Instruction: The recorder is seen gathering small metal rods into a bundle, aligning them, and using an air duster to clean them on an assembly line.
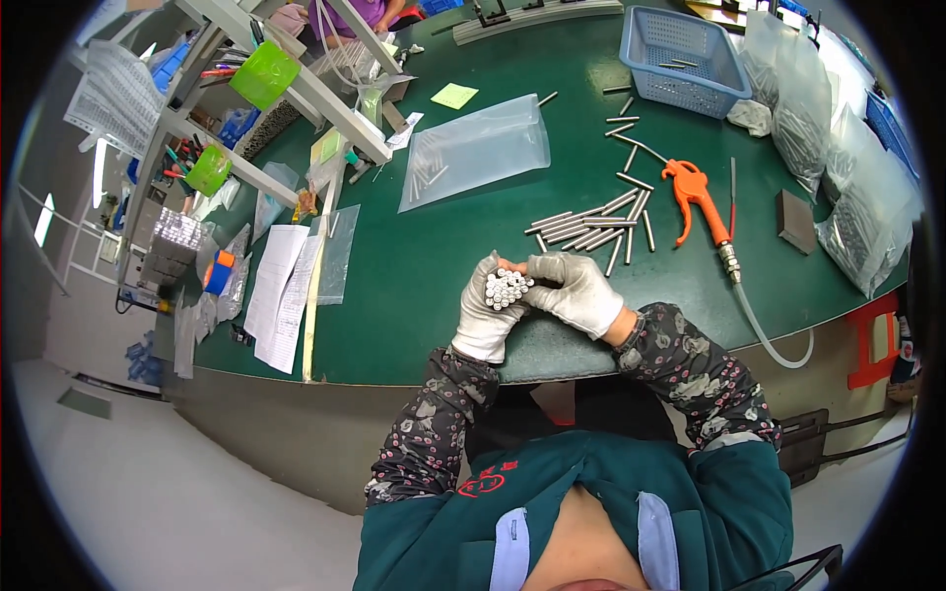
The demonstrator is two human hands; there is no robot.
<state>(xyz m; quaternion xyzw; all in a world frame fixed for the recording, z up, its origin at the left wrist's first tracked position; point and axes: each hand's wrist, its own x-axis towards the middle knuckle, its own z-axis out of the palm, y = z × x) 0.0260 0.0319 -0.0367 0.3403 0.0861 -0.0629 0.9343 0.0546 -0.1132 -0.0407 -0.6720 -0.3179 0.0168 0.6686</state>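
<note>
A bundle of metal rods [506, 289] is gathered in my gloved left hand [483, 317], their round ends facing up toward me. My left fingers wrap round the bundle. From the other side my right hand [576, 291], also in a white glove, presses its fingertips against the bundle's edge. Both hands are over the near edge of the green table [414, 281]. Just beyond them lies a loose pile of metal rods [581, 229], with several more strewn toward the far right.
An orange air blow gun [698, 197] with a hose lies right of the pile. Behind stand a blue basket [685, 84] and bags of rods [857, 236]. A clear bag [483, 153], papers [281, 295] and a shelf frame [335, 113] are on the left. Another person [370, 15] sits far off.
</note>
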